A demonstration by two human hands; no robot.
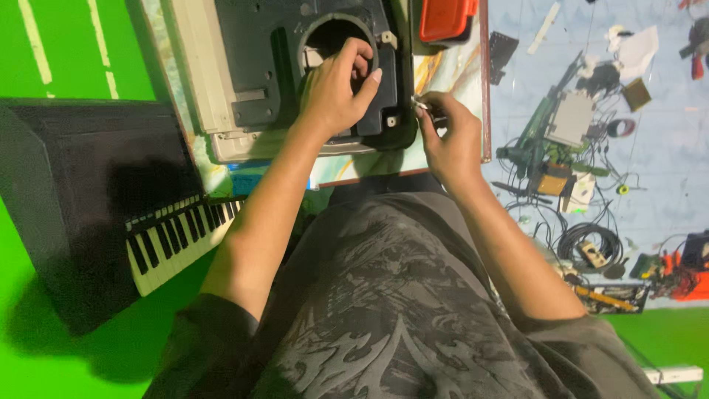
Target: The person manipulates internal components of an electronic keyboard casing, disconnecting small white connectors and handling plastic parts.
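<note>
Housing (310, 70), black plastic with a round hole, lies on the table (458, 74) before the person. Left hand (336, 89) curls over the hole's rim, fingers hooked inside. Right hand (447, 137) pinches a small metal part (419, 102), maybe a screw, at the housing's right edge. Part could slip and drop among floor clutter (576, 148). Hole's inside is hidden; orange tray (447, 18) is cut off.

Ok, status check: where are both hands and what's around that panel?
Left hand gripping rim of round opening in black panel. Right hand pinching a small metal part at panel's edge. Orange tray behind, keyboard to the left.
</note>
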